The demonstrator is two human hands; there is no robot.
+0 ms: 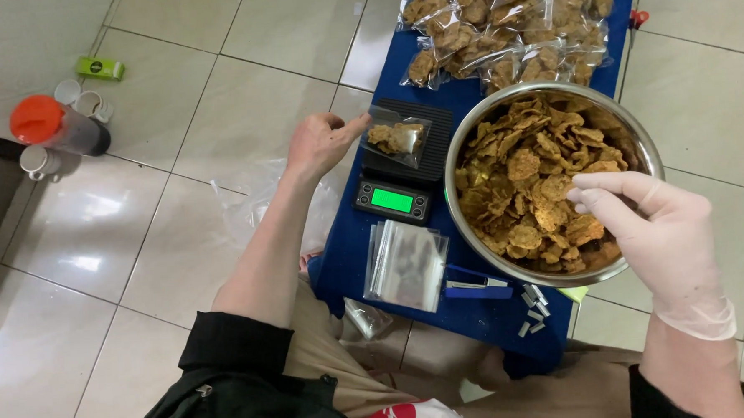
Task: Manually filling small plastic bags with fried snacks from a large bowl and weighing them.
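tabletop (353,260): low, blue, standing on the tiled floor (139,236)
on tabletop: black digital scale (404,170), steel bowl of crisps (470,146), stack of empty clear bags (405,264), filled bags (506,23), blue stapler (476,285)
on floor: orange-lidded jar (57,125), small cups (79,96), green box (101,69)

home floor snack-packing spot | tiled floor (217,99) | scale (403,162) | bagged chips (506,19) | mugs (83,100)
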